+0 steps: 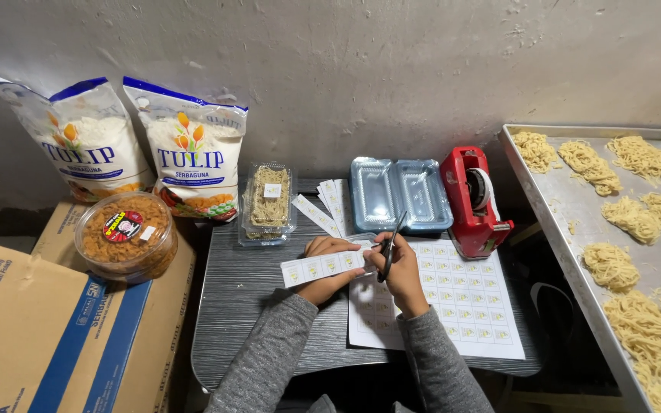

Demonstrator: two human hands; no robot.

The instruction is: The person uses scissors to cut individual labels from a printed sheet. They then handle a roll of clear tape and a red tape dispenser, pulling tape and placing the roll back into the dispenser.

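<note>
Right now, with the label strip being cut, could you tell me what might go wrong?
1. The left hand holds the label strip close to the scissors in the right hand; a finger could get nicked.
2. A crooked cut might slice through a printed label.
3. The label sheet overhangs the table edge and could slide off.

1. A small home food-packing corner: a rough plastered wall point(361, 69) behind a low dark bench point(262, 321).
2. Flour bags point(193, 157) beyond the left hand point(327, 264), cardboard boxes point(32, 329) beside.
3. Right of the hands, a metal tray point(575, 222) of noodle nests point(613, 264).
</note>
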